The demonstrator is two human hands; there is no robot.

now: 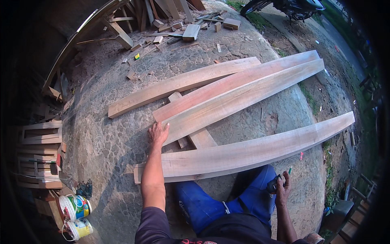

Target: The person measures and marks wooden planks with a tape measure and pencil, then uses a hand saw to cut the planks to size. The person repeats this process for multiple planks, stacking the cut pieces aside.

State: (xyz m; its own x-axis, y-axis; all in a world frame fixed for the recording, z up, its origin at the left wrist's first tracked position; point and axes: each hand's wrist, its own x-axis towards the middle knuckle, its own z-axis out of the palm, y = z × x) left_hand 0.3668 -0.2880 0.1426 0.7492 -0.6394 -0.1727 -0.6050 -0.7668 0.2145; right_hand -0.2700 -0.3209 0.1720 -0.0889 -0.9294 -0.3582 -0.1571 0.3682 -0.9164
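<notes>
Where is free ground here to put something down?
Bare stone ground lies left of the left hand, between the plank ends and the buckets. Another bare patch lies between the middle planks and the near plank. The scrap pile is crowded.

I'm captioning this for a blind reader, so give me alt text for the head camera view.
A person's left hand presses on the near end of a long pale plank, one of four lying on rough stony ground. The right hand holds a small dark object beside the blue-trousered knee. Wood offcuts lie beyond; paint buckets stand at left.
</notes>
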